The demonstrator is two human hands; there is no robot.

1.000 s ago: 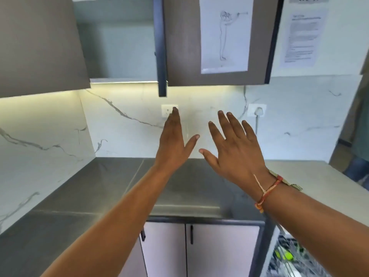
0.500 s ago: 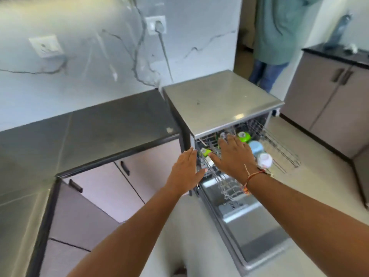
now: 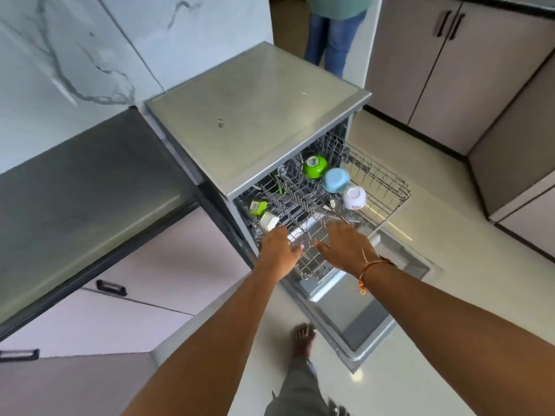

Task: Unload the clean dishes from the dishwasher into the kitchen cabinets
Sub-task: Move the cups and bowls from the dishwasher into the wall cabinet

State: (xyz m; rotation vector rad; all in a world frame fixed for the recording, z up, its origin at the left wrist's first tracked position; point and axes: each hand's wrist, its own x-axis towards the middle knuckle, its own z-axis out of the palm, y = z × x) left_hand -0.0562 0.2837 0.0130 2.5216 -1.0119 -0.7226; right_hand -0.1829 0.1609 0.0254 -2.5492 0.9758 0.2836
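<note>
Head view: we look down on the open dishwasher point(image 3: 255, 115), its door point(image 3: 345, 313) folded down to the floor and the wire rack point(image 3: 387, 187) drawn out over it. Our left hand point(image 3: 280, 247) reaches to the near left corner of the rack, fingers fairly straight and thumb out to the side, with nothing gripped. We cannot tell whether the fingertips touch the wire. Our right hand point(image 3: 345, 246) lies spread over the near edge of the rack, palm down, fingers straight and apart, and it too holds nothing. A red and orange thread point(image 3: 368, 273) is tied round that wrist.

The dishes all sit in the rack. Three bowls stand upside down in a row along its far right part: a green bowl point(image 3: 314, 166) furthest in, a blue bowl point(image 3: 336, 180) just beside it, and a white bowl point(image 3: 354, 198) nearest us. On the left side lie a small green cup point(image 3: 258, 208) and a white cup point(image 3: 268, 221), the white one just beyond our left fingertips.

A dark countertop point(image 3: 90, 190) adjoins the dishwasher on the left, with pale cabinet fronts point(image 3: 156, 271) below it. Another person's jeans point(image 3: 330, 37) show at the top, beside tall cabinets point(image 3: 435, 70).
</note>
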